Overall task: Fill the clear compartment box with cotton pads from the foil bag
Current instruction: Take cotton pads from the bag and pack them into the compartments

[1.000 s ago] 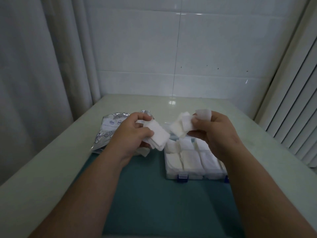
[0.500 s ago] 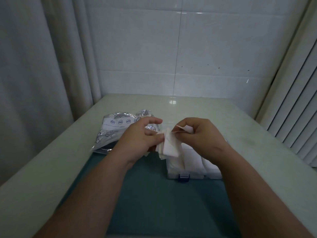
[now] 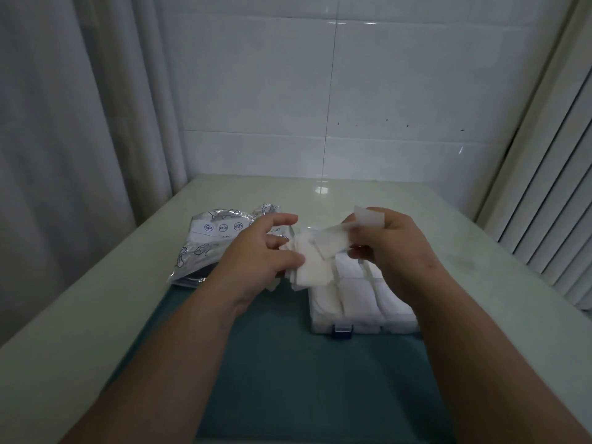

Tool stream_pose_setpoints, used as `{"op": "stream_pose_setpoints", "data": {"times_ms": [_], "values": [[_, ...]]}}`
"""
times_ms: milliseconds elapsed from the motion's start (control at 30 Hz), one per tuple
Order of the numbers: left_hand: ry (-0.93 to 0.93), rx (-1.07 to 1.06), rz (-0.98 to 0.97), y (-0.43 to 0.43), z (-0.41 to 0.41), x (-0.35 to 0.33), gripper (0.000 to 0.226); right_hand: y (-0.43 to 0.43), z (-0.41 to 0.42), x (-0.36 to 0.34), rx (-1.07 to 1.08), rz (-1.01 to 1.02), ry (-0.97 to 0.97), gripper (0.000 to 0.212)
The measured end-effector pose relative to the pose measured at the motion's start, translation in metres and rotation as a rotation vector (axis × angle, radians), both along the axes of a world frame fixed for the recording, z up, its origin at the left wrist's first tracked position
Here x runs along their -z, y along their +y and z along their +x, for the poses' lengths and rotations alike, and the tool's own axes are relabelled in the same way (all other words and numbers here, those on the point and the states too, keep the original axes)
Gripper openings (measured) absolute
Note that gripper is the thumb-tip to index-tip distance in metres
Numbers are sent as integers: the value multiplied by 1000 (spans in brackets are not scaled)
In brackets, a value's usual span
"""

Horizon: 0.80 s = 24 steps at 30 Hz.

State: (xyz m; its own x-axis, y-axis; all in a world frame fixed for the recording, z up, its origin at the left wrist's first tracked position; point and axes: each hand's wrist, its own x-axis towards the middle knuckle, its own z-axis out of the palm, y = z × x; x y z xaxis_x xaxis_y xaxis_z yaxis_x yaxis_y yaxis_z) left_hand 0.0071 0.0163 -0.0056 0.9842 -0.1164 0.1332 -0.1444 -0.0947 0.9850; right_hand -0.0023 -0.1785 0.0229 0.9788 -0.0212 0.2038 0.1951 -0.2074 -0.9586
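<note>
A crumpled foil bag lay on the pale bench at left. The left hand gripped a stack of cotton pads. The right hand pinched loose pads above the clear compartment box (its visible compartments packed white).

The clear compartment box sits flat on the green mat. It has a small blue clasp on its near side. Its compartments are stuffed full of white cotton pads. More square pads are up in the air over the box's far left part: a fanned stack held in the left hand, and a couple of loose pads pinched in the right hand. The shiny foil bag lies crumpled on the worktop, left of the box.
</note>
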Motion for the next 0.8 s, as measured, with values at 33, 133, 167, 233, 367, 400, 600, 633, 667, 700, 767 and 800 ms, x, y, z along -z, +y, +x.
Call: {"op": "stream_pose_setpoints", "data": {"times_ms": [33, 133, 167, 233, 367, 400, 600, 633, 667, 700, 767, 800], "values": [[-3, -6, -8, 0, 0, 0, 54, -2, 0, -1, -12, 43, 26, 14], [-1, -4, -21, 1, 0, -1, 51, -3, -2, -3, -49, 92, 83, 14], [1, -2, -22, 1, -1, -1, 50, -4, -2, -2, -57, 104, 92, 14], [5, -4, -30, 1, -1, -2, 49, -5, -2, -1, -70, 134, 101, 15], [-7, -21, -18, 0, -1, -3, 47, -6, -2, -1, -133, 46, 67, 16], [-9, -22, -6, 0, -1, -2, 47, -5, -2, -1, -137, 15, 49, 15], [10, 31, 20, -6, -5, -3, 46, 7, -3, 2, -34, -158, -63, 3], [24, 45, 7, -6, -5, -3, 44, 8, -2, 3, -18, -190, -69, 2], [39, 55, -12, -7, -5, -3, 42, 9, -2, 3, -1, -214, -72, 3], [52, 62, -33, -7, -5, -3, 40, 10, -2, 3, 13, -230, -72, 4], [70, 72, -77, -9, -5, -3, 35, 11, -2, 3, 33, -253, -71, 5], [77, 74, -94, -9, -6, -4, 31, 11, -2, 3, 42, -268, -71, 5]]}}
